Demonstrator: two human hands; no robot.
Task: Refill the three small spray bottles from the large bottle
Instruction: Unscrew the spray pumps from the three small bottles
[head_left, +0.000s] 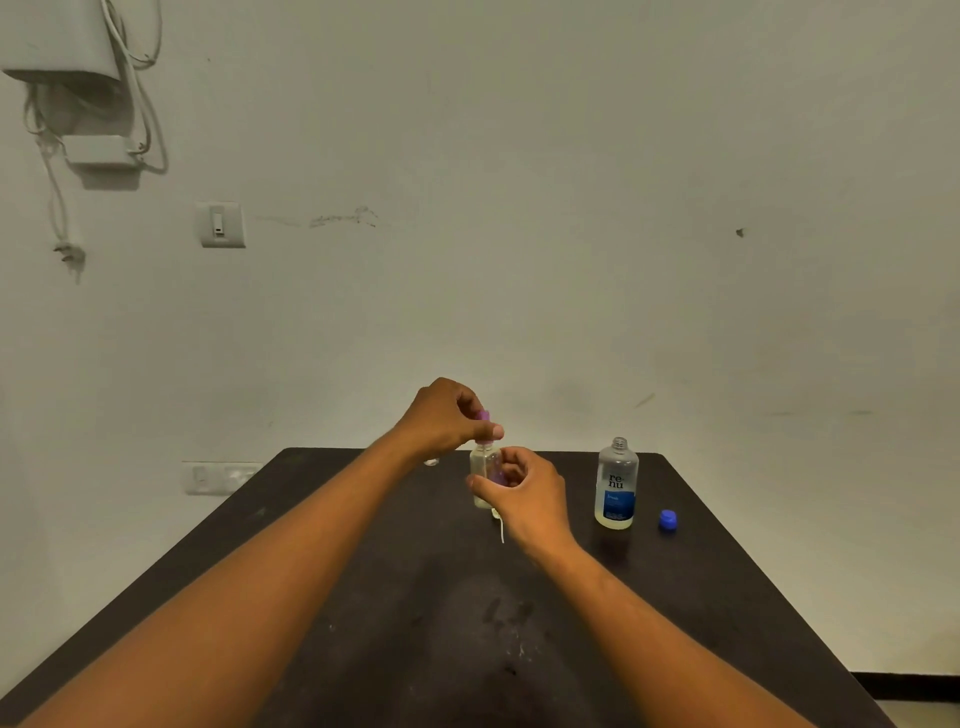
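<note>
A small clear spray bottle (481, 467) stands upright near the middle of the dark table (363, 597). My right hand (524, 493) grips its body from the right. My left hand (447, 418) pinches the purple spray top (484, 415) at the bottle's neck. The large bottle (616, 486), with a blue label and no cap, stands to the right. Its blue cap (668, 520) lies on the table beside it. A second small clear object (431, 461) shows partly behind my left wrist. A thin white tube (501, 527) shows below my right hand.
The table's far edge meets a pale wall. A switch plate (221, 224) and hanging cables (67, 218) are on the wall at the left. A socket strip (218, 477) sits low beside the table's left edge.
</note>
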